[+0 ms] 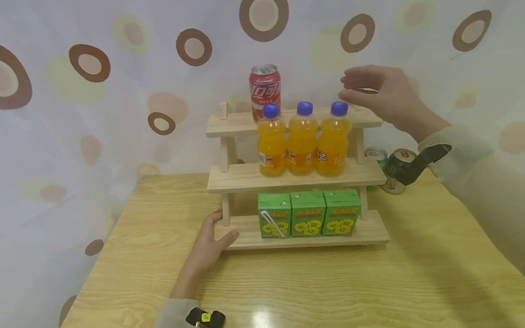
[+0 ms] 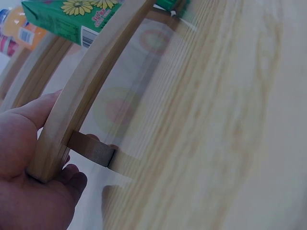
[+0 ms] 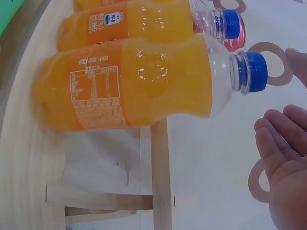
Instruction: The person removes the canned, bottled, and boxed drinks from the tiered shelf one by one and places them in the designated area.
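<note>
A three-tier wooden display shelf [image 1: 233, 179] stands on the table. My left hand [image 1: 207, 246] grips the left end of its lowest board, thumb above and fingers underneath in the left wrist view [image 2: 29, 163]. Three orange soda bottles [image 1: 303, 145] with blue caps line the middle tier, toward its right. My right hand [image 1: 385, 91] hovers beside and slightly above the rightmost bottle [image 3: 139, 86], holding nothing; a gap shows between its fingers and the cap. On the bottom tier sit three green juice boxes [image 1: 309, 214]. A red cola can [image 1: 265, 91] stands upright on the top tier.
Green drink cans [image 1: 399, 170] stand on the table behind the shelf's right side, partly covered by my right wrist strap. A patterned cloth [image 1: 98, 105] hangs behind the table. The wooden table [image 1: 302, 296] extends in front of the shelf.
</note>
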A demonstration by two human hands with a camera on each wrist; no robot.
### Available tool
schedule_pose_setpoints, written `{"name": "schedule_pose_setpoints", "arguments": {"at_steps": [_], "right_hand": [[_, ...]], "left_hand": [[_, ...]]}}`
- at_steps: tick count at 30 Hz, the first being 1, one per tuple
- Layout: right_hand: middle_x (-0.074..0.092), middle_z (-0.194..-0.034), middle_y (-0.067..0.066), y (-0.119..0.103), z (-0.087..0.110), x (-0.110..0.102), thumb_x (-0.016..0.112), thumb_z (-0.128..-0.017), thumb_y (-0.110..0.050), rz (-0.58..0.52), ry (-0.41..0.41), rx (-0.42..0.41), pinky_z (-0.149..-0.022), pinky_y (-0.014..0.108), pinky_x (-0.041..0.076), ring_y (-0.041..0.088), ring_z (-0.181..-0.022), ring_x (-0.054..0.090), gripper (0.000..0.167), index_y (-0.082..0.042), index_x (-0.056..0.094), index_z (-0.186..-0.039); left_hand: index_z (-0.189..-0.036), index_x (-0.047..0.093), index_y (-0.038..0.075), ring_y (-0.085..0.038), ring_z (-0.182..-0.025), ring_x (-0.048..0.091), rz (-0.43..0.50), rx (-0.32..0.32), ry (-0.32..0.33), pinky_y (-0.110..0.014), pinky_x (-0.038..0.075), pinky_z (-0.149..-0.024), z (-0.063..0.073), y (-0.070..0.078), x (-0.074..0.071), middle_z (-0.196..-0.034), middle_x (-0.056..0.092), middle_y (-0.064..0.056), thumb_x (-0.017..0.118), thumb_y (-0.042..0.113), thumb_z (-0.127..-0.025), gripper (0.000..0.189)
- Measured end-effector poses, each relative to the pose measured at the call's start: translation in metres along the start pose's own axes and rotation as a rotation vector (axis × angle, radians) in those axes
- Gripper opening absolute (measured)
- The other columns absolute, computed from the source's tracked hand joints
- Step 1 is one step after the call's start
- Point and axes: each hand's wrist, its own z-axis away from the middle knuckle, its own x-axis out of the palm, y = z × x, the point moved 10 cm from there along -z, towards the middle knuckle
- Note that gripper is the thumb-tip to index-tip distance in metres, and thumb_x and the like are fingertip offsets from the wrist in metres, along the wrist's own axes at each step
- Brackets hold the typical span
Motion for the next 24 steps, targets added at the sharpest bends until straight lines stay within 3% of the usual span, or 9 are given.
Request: {"name": "schedule_pose_setpoints", "arguments": {"at_steps": [9,18,24], "right_hand": [[0.058,-0.138,0.005,-0.017,-0.015,0.016,0.074,-0.089,-0.04,0.034,-0.034,0.014,-0.102,0.034,0.046,0.022,-0.124,0.056,0.063,-0.017,0.052,-0.144],[0.057,-0.139,0.007,-0.034,-0.032,0.042,0.074,-0.088,-0.041,-0.003,-0.064,0.018,-0.105,0.037,0.043,0.021,-0.125,0.055,0.066,-0.013,0.052,-0.143],[0.053,-0.144,0.006,-0.038,-0.042,0.061,0.073,-0.087,-0.049,0.061,-0.128,0.053,-0.108,0.041,0.04,0.021,-0.129,0.051,0.076,-0.012,0.046,-0.148]], "left_hand": [[-0.147,0.037,0.011,-0.033,-0.147,0.016,0.003,0.007,-0.001,-0.058,0.015,-0.116,-0.002,0.003,-0.001,-0.158,0.025,-0.011,0.068,0.028,-0.095,0.063],[-0.145,0.039,0.013,-0.032,-0.147,0.017,0.013,-0.014,0.008,-0.056,0.014,-0.117,-0.001,-0.003,-0.001,-0.157,0.027,-0.01,0.069,0.027,-0.095,0.06],[-0.145,0.04,0.014,-0.03,-0.147,0.017,0.012,-0.029,0.013,-0.056,0.015,-0.117,0.0,-0.003,0.0,-0.157,0.027,-0.009,0.069,0.027,-0.095,0.06]]}}
